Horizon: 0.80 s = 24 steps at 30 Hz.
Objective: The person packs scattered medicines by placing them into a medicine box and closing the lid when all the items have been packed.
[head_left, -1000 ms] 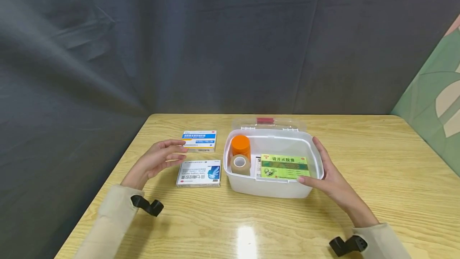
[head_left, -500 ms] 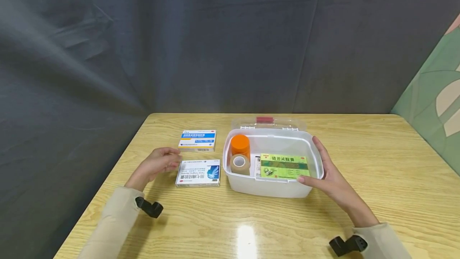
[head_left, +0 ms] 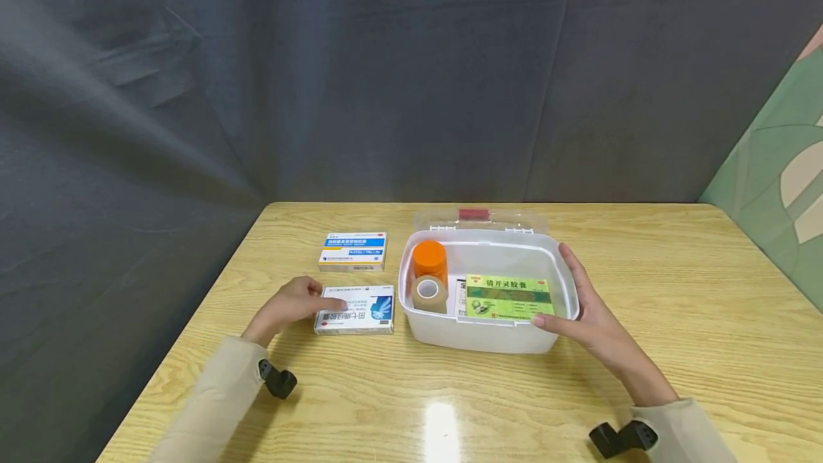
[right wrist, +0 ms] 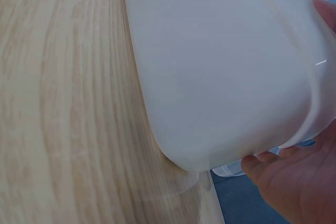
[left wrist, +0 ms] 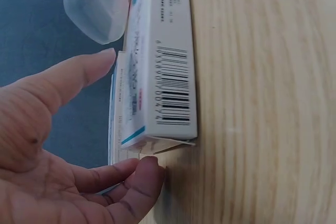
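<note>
Pale wood worktop [head_left: 514, 406]: I watch the left hand [head_left: 291, 305], fingers [left wrist: 139, 190] spread loosely about the white carton [head_left: 366, 309] left of the tub [head_left: 482, 338], contact unclear; the right hand [head_left: 596, 327] grips the tub's right side. Only the left wrist view shows the barcode [left wrist: 173, 86]. Tub contents include 1 orange bottle [head_left: 429, 257], 1 tan roll [head_left: 429, 304], 1 green box [head_left: 509, 299].

Left forearm [head_left: 208, 395] and right forearm [head_left: 684, 427], pale-sleeved, are slanting inward.
The left hand [head_left: 292, 304] is holding its left thumb [left wrist: 79, 76] nearly straight, pointing right, well apart from its bent left fingers [left wrist: 143, 179]; the right hand [head_left: 593, 320] is curving in a grasp, its right thumb [head_left: 554, 324] pointing left while its right fingers [head_left: 576, 271] are slanting away from the body.
</note>
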### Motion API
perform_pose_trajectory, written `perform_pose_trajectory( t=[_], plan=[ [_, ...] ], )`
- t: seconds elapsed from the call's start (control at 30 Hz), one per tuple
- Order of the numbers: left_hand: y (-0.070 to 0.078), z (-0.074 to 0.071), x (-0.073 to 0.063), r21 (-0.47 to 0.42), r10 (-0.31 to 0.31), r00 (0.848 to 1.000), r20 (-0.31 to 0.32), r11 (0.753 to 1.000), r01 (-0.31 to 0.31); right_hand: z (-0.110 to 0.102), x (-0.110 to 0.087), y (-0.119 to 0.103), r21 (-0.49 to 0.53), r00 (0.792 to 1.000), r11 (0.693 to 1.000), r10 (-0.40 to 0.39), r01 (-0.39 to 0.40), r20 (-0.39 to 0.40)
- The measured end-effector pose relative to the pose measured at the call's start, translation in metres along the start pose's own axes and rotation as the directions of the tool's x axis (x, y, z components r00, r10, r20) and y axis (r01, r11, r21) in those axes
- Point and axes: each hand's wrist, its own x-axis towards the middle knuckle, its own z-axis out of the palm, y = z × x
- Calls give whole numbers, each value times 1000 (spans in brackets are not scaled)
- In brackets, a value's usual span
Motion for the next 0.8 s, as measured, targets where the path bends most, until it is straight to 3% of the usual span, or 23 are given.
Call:
perform_pose_trajectory(
  t=[0.27,0.5,0.8],
  plan=[
    [-1,5,-1,67,-13,999,-29,998,15,-1,0,0,-32,1000,999,11,-11,-1],
    [-3,9,0,146,41,998,-43,989,-34,0,0,0,-9,1000,1000,9,-9,-4],
    [-3,13,-3,42,36,998,-43,999,-34,0,0,-1,-2,1000,1000,1,-1,-4]
  ],
)
